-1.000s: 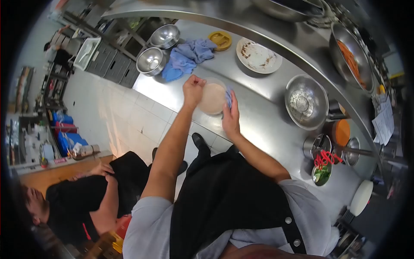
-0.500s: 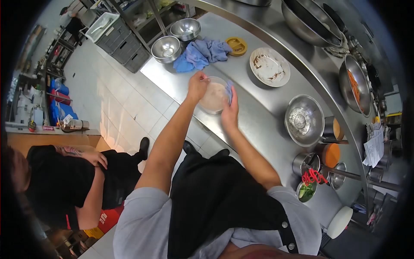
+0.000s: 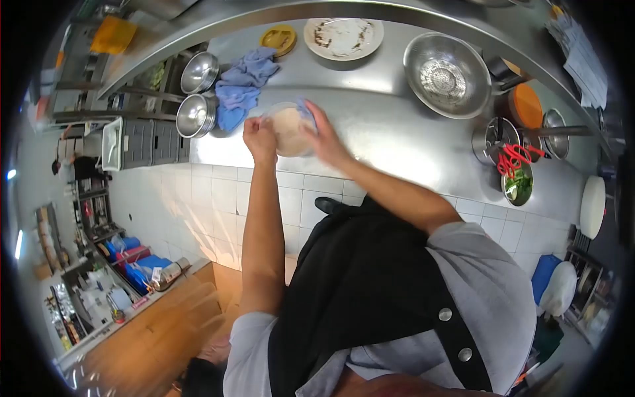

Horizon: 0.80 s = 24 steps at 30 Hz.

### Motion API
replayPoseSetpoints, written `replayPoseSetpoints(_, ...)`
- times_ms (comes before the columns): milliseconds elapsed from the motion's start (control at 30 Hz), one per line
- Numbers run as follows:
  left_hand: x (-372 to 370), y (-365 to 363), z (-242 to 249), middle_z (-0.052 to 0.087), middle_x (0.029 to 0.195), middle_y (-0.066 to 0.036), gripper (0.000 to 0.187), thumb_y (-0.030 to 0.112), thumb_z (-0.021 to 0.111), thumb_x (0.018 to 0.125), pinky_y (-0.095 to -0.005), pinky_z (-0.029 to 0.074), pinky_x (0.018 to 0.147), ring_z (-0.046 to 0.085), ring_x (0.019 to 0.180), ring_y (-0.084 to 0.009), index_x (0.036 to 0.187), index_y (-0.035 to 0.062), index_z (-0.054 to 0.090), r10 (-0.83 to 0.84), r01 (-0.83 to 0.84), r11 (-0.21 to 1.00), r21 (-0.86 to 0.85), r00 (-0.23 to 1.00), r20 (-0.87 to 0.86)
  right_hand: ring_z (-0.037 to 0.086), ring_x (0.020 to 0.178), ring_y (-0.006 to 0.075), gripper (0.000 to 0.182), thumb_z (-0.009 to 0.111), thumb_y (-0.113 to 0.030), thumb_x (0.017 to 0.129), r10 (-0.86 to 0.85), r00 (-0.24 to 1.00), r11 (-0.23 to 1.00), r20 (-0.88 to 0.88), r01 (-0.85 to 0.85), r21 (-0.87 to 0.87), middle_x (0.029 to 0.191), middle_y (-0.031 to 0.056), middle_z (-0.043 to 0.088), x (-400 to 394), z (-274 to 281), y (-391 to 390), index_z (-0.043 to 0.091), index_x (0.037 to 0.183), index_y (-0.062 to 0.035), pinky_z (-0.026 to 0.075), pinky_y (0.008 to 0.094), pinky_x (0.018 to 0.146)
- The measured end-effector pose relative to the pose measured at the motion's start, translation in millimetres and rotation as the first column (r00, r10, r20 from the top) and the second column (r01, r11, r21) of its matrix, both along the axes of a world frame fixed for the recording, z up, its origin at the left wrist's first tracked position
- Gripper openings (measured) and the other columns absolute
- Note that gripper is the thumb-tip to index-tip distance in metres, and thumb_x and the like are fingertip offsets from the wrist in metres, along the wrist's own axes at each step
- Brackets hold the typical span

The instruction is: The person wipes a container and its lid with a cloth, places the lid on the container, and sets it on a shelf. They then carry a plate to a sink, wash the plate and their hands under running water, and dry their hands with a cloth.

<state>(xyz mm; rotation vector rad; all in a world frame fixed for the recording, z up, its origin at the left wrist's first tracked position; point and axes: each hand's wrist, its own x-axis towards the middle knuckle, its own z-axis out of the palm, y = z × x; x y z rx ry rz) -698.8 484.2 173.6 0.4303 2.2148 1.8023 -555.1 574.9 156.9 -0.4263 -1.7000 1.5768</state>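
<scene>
A round, translucent container (image 3: 288, 132) with pale beige contents is held above the front edge of the steel counter. On its left rim, my left hand (image 3: 260, 140) is closed with the fingers bent. My right hand (image 3: 324, 137), smeared by motion, presses a small bluish cloth (image 3: 305, 108) against the right side of the container. The fingers' undersides are hidden. Beyond the container lies a crumpled blue towel (image 3: 242, 86).
Steel bowls (image 3: 196, 116) stand at the counter's left end. Behind are a yellow dish (image 3: 278, 40) and a stained white plate (image 3: 344, 38). To the right are a large steel bowl (image 3: 447, 76), red-handled scissors (image 3: 516, 159) and a bowl of greens (image 3: 518, 185). A shelf edge (image 3: 278, 14) overhangs.
My view has turned, so the counter now runs across the frame. The co-worker at left has mostly left view. Both hands still hold the container, and the right hand has shifted along its side.
</scene>
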Motion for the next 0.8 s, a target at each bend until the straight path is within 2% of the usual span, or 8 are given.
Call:
replayPoseSetpoints(133,12,-2,1,0.053,0.079,-0.002,0.022,0.011,0.072,0.089,-0.0311,0.045,0.064,0.048,0.072,-0.0126,0.089,0.0028,0.052,0.089,-0.094,0.985,-0.148,0.995,-0.036,0.037,0.145,0.0306,0.067,0.064,-0.023,0.098,-0.264,0.964,0.965,0.037,0.264,0.003,0.157,0.0193,0.036,29,4,-52,0.035,0.153,0.0009,0.03,0.0401,0.12)
replayPoseSetpoints(233,-37,0,20,0.052,0.074,0.002,0.027,0.018,0.078,0.086,-0.0293,0.041,0.06,0.046,0.069,-0.0106,0.083,0.0056,0.054,-0.305,0.286,0.854,-0.436,0.952,0.028,0.037,0.145,0.0323,0.069,0.066,-0.025,0.096,-0.157,0.988,0.984,0.004,0.156,-0.09,0.158,0.0205,0.037,-1,-12,16,0.035,0.153,0.0012,0.031,0.0424,0.119)
replayPoseSetpoints(300,-53,21,24,0.053,0.074,0.002,0.024,0.016,0.077,0.086,-0.0284,0.04,0.06,0.045,0.069,-0.0094,0.081,0.0066,0.056,-0.43,0.373,0.827,-0.421,0.902,-0.044,0.034,0.147,0.0277,0.071,0.064,-0.02,0.098,0.518,0.848,0.843,0.113,-0.484,-0.237,0.159,0.02,0.034,-19,-8,77,0.029,0.156,0.0012,0.029,0.0392,0.121)
replayPoseSetpoints(400,-61,49,22,0.056,0.078,0.002,0.015,0.007,0.071,0.09,-0.0269,0.041,0.063,0.048,0.071,-0.0092,0.084,0.0062,0.057,-0.521,0.514,0.821,-0.247,0.852,0.041,0.032,0.148,0.0282,0.071,0.061,-0.022,0.1,0.527,0.806,0.847,0.268,-0.472,-0.245,0.159,0.0215,0.032,-36,11,83,0.026,0.156,0.0027,0.027,0.0394,0.121)
replayPoseSetpoints(433,-63,51,16,0.056,0.078,0.002,0.015,0.007,0.071,0.09,-0.0269,0.041,0.063,0.048,0.071,-0.0092,0.084,0.0062,0.057,-0.546,0.538,0.804,-0.252,0.837,0.043,0.032,0.148,0.0282,0.071,0.061,-0.022,0.1,0.504,0.822,0.859,0.264,-0.447,-0.249,0.159,0.0215,0.032,-33,0,70,0.026,0.156,0.0027,0.027,0.0394,0.121)
replayPoseSetpoints(500,-68,51,5,0.058,0.081,0.001,0.01,0.006,0.068,0.091,-0.0261,0.042,0.066,0.05,0.073,-0.0088,0.089,0.0052,0.059,-0.39,0.388,0.908,-0.158,0.921,0.02,0.033,0.147,0.028,0.069,0.058,-0.028,0.103,-0.128,0.991,0.992,0.046,0.127,0.029,0.158,0.0218,0.035,-20,-23,10,0.026,0.156,0.0033,0.025,0.0392,0.122)
replayPoseSetpoints(633,-64,50,5,0.06,0.084,0.0,0.007,0.004,0.066,0.094,-0.0257,0.043,0.068,0.051,0.075,-0.0086,0.095,0.0043,0.059,-0.457,0.458,0.888,-0.045,0.889,0.025,0.038,0.144,0.0318,0.072,0.053,-0.041,0.103,-0.423,0.905,0.906,-0.051,0.421,-0.046,0.157,0.0214,0.038,-23,-42,-45,0.028,0.157,-0.0003,0.024,0.0392,0.122)
replayPoseSetpoints(800,-80,66,17,0.058,0.083,0.001,0.013,0.007,0.07,0.094,-0.0258,0.045,0.069,0.051,0.076,-0.0086,0.096,0.0046,0.058,-0.655,0.641,0.751,-0.157,0.753,-0.061,0.046,0.138,0.0278,0.076,0.03,-0.063,0.106,0.18,0.981,0.673,0.072,-0.069,-0.736,0.145,0.0192,0.053,-49,-40,69,0.047,0.149,-0.0028,0.035,0.0398,0.116)
